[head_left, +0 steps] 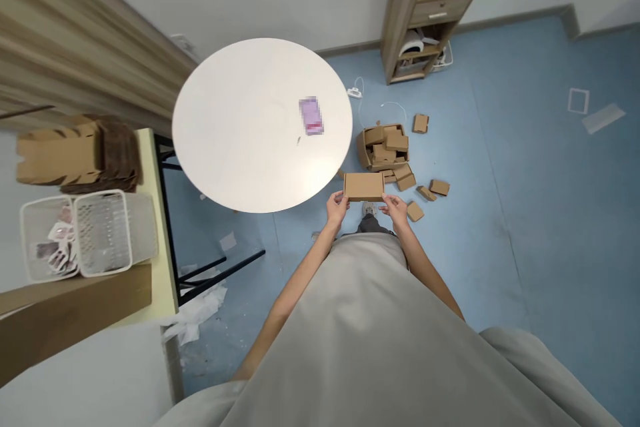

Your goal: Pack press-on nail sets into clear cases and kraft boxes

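Observation:
I hold a small brown cardboard box [363, 186] in front of me, just off the near right edge of a round white table [240, 140]. My left hand [337, 207] grips its left end and my right hand [396, 209] grips its right end, fingers closed on the box. A small purple-pink item [311, 115], blurred, lies on the table top to the upper left of the box.
A larger open carton [384, 147] full of similar small boxes sits on the blue floor, with several loose ones [434, 188] around it. A wooden shelf unit [430, 10] stands by the wall. At left, a side table holds flat cardboard [75, 153] and white wire baskets [85, 233].

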A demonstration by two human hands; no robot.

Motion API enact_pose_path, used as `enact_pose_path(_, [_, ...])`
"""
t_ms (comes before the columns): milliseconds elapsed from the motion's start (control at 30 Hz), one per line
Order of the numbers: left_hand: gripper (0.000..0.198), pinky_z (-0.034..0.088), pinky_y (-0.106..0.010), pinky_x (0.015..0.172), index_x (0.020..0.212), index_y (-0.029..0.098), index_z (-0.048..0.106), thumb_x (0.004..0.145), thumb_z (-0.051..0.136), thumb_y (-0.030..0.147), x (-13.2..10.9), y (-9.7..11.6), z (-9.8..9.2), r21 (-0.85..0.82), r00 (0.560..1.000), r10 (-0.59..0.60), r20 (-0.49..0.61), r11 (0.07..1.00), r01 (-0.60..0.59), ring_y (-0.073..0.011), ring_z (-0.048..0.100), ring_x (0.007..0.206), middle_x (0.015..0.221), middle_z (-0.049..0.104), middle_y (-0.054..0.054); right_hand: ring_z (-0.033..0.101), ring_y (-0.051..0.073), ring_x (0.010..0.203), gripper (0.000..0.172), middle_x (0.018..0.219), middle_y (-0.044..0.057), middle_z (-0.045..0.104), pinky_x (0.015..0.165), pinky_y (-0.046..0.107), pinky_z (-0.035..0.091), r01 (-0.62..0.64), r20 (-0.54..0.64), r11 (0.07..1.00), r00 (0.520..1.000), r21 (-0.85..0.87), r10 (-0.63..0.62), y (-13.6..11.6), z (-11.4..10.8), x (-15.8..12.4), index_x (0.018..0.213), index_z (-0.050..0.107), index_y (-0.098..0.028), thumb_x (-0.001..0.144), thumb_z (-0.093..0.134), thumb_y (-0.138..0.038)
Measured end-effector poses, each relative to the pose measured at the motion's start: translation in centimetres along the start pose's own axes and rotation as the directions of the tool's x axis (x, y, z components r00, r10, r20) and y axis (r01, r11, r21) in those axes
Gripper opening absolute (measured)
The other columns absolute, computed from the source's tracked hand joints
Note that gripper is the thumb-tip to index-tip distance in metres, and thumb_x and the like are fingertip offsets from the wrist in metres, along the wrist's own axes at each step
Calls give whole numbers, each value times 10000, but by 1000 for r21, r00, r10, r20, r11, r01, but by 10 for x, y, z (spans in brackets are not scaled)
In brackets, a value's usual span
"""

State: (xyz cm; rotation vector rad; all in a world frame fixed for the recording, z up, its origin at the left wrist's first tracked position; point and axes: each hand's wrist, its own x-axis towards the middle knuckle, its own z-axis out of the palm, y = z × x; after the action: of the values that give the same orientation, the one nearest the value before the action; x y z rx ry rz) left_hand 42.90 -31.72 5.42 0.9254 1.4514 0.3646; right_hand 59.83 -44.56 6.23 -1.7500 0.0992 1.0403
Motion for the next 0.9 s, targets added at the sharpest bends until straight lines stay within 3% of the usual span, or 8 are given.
enact_pose_path(100, [337,665,-358,898,1245,145,675,982,805,311,-2,0,45,42,995,-93,41,995,91,-189,792,864,992,783,-97,752,138,639,488,861,6,753,610,229,567,-52,-56,999,997,3,52,-13,-38,25,941,696,-207,750,955,-575])
enact_pose_path(233, [289,659,-356,897,1213,149,651,989,792,265,0,10,90,152,981,-155,115,979,137,-160,771,777,994,788,-93,747,129,622,446,852,-8,736,613,226,565,-77,-101,997,992,-12,76,-26,-77,53,938,704,-201,787,922,-560])
enact_pose_path(400, [251,632,-384,983,1210,185,669,979,757,232,5,38,135,404,973,-39,228,913,-58,-207,810,926,1209,823,-135,747,120,626,420,813,-38,681,621,212,554,-66,-163,998,985,-6,64,-43,-107,85,889,663,-206,837,862,-573])
enact_pose_path(567, [290,574,-444,1106,1298,187,659,1008,670,198,7,76,175,556,949,99,298,791,-256,-272,811,1084,1435,770,-156,767,137,654,448,872,-19,688,615,219,557,36,-206,999,978,36,-28,-66,-119,113,964,659,-210,861,817,-617])
enact_pose_path(733, [496,552,-457,1159,1530,156,561,1048,637,243,14,105,192,539,922,202,330,761,-360,-319,772,1262,1565,689,-196,800,162,713,406,1032,49,759,661,254,608,131,-148,991,980,4,-129,-95,-115,147,1082,694,-211,941,733,-590])
enact_pose_path(900, [721,493,-500,1257,1707,99,399,1061,645,303,21,108,178,607,959,143,246,748,-267,-395,648,1488,1757,476,-271,826,203,777,453,1378,156,756,683,322,652,88,-121,983,987,-163,-108,-98,-102,168,1288,720,-181,962,677,-492])
